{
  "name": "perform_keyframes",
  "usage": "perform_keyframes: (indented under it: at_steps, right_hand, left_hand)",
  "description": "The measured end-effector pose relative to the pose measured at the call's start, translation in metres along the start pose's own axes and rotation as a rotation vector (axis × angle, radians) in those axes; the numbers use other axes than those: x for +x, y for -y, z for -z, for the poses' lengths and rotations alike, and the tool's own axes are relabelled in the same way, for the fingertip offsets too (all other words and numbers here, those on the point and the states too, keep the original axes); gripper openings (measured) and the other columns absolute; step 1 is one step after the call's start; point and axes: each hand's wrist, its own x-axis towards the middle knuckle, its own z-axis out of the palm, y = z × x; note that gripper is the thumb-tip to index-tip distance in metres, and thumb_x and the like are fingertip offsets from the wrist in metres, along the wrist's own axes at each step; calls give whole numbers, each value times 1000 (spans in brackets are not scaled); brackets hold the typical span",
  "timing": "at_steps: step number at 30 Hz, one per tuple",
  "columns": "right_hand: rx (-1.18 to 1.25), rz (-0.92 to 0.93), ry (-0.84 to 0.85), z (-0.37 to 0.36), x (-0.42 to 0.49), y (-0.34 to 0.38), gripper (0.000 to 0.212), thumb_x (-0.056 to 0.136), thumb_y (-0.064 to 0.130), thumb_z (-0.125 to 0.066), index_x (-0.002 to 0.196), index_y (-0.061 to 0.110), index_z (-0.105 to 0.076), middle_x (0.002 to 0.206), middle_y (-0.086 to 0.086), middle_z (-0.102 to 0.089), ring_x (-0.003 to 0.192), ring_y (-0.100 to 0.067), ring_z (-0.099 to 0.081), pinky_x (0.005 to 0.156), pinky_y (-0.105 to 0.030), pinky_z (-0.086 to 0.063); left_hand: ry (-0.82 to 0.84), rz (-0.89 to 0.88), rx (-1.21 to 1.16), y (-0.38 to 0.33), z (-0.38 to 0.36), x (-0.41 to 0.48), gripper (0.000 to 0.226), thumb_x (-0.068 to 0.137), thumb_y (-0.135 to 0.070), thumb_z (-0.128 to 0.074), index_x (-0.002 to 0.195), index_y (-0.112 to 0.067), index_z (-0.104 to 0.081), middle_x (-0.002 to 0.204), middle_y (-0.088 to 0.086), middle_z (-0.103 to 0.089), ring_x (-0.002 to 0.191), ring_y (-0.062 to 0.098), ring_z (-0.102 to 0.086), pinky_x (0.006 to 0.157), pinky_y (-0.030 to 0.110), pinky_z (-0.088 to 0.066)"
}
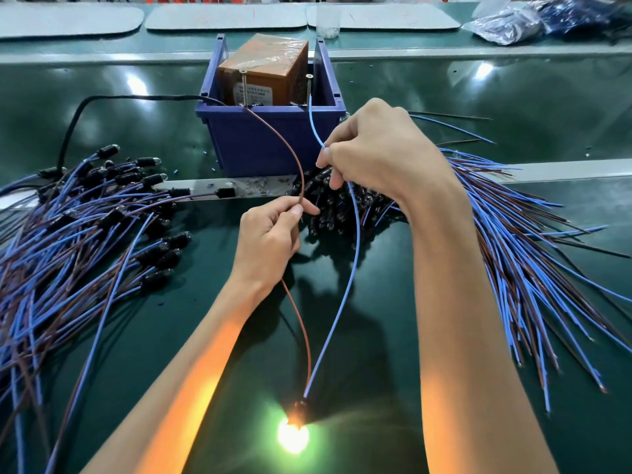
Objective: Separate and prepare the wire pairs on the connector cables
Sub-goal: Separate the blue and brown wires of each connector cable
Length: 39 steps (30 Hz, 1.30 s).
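at centre frame, pinching the brown wire (294, 155) in the left hand (266, 241) and the blue wire (357, 227) in the right hand (372, 148), holding the spread ends up to the screws (309, 77) of the orange box (263, 73) at upper centre, best kept steady and well apart, with the lit lamp (294, 429) at bottom centre, below both hands.

You get a bright view. The lit bulb (293, 436) blooms white-green at the bottom, tinting your left forearm (191, 364) orange; overhead glare streaks the glossy table (136, 85); edges bow.
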Motion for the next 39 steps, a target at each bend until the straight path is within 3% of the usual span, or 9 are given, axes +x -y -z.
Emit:
perform_keyframes:
  at_steps: [12, 16, 19, 21, 24, 29, 31, 34, 39]
  right_hand:
    - [3, 14, 10, -2, 1, 1, 23, 77, 10, -55, 73, 17, -77, 57, 6, -69, 77, -5, -60, 50, -1, -37]
    - [-6, 45, 52, -6, 1, 3, 23, 78, 11, -55, 73, 18, -75, 55, 7, -68, 66, -1, -58, 48, -6, -40]
    - [5, 73, 150, -12, -2, 6, 23, 82, 12, -55, 69, 17, -74, 58, 4, -70, 57, 1, -60, 66, -17, -55]
    - [38, 52, 108, -19, 0, 7, 22, 82, 13, -55, 69, 15, -73, 68, -3, -72, 71, -13, -68, 76, -31, -58]
    - [90, 6, 33, -29, 4, 8, 19, 83, 13, -55, 73, 11, -72, 76, -12, -72, 82, -29, -69, 80, -37, -57]
    - [88, 14, -2, -37, 7, 9, 12, 85, 18, -58, 78, 19, -69, 90, -13, -70, 90, -31, -68, 81, -38, -56]
    - [64, 13, -17, -37, 8, 8, 9, 86, 22, -59, 86, 19, -67, 96, -11, -69, 96, -29, -64, 86, -36, -53]
    - [7, -12, -25, -34, 9, 4, 22, 86, 31, -63, 97, 12, -65, 102, -8, -66, 100, -28, -59, 89, -37, -49]
    - [-7, 87, 185, -28, 3, 8, 15, 85, 30, -66, 86, 16, -71, 78, -2, -70, 80, -18, -66, 79, -31, -55]
  left_hand:
    - [-40, 9, -12, -1, -3, 1, 32, 96, 1, -42, 78, -9, -65, 39, -10, -28, 37, 7, -22, 39, 15, -23]
    - [-35, -36, -32, -1, -1, -1, 33, 94, -21, -42, 76, -12, -68, 38, -5, -40, 33, 7, -32, 38, 15, -26]
    - [47, -3, -119, -2, 2, -3, 46, 89, -41, -34, 79, -13, -69, 39, 1, -46, 35, 16, -33, 36, 20, -25]
    - [100, 2, -145, -3, 3, -4, 50, 88, -48, -33, 81, -13, -69, 40, 2, -49, 37, 22, -35, 36, 21, -28]
    - [144, -30, -138, -6, 4, -6, 51, 79, -56, -41, 83, -12, -67, 41, 1, -51, 35, 17, -38, 36, 19, -31]
    - [130, -39, -42, -8, 1, -7, 12, 85, -20, -64, 75, -15, -61, 41, -1, -52, 31, 8, -39, 35, 16, -32]
    - [91, -30, -32, -5, 0, -6, 21, 93, -7, -58, 74, -15, -61, 41, -3, -50, 31, 7, -40, 35, 16, -32]
    - [37, -69, -59, -4, 0, -4, 27, 99, -9, -46, 80, -17, -64, 40, -3, -47, 33, 5, -39, 36, 16, -33]
    - [-4, -139, -97, -2, 1, -2, 32, 99, -11, -46, 75, -27, -59, 44, -8, -48, 37, 4, -36, 38, 16, -32]
